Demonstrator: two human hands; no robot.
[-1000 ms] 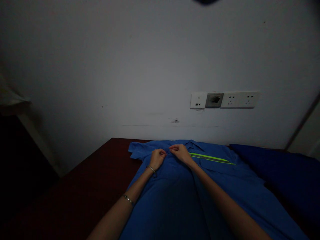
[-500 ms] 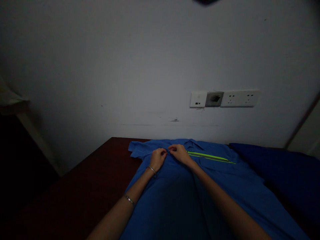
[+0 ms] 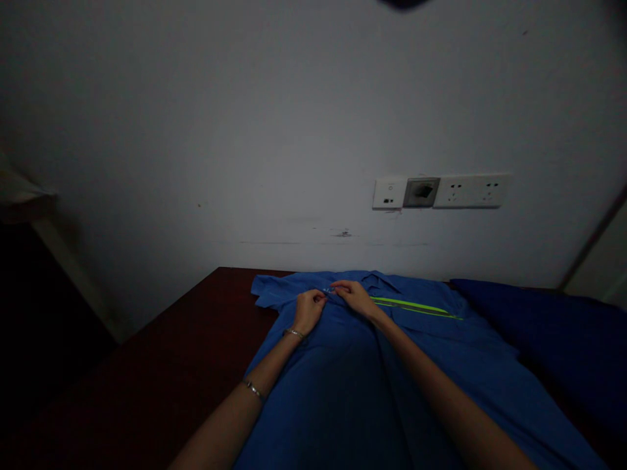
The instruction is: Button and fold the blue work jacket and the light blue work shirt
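Observation:
A blue short-sleeved shirt [image 3: 337, 372] lies spread out, its collar toward the wall and yellow-green strips [image 3: 416, 305] across the chest. My left hand [image 3: 308, 311], with two bracelets on its arm, pinches the shirt's fabric near the upper left chest. Close beside it, my right hand [image 3: 356, 297] also grips there between thumb and index finger. Between both sets of fingertips shows a small pale bit [image 3: 327, 290], too small to make out. The fabric under the fingers is partly hidden.
Beneath the shirt is a dark red tabletop [image 3: 196, 326], its far edge against a grey wall [image 3: 245, 130]. Folded dark blue cloth [image 3: 548, 333] lies at the right. Sockets and switches [image 3: 470, 191] are set in the wall. A dark gap [image 3: 44, 300] is at the left.
My right fingertips have lifted and parted slightly, uncovering the small pale bit between the hands. My left hand stays almost in place, and the shirt lies as before.

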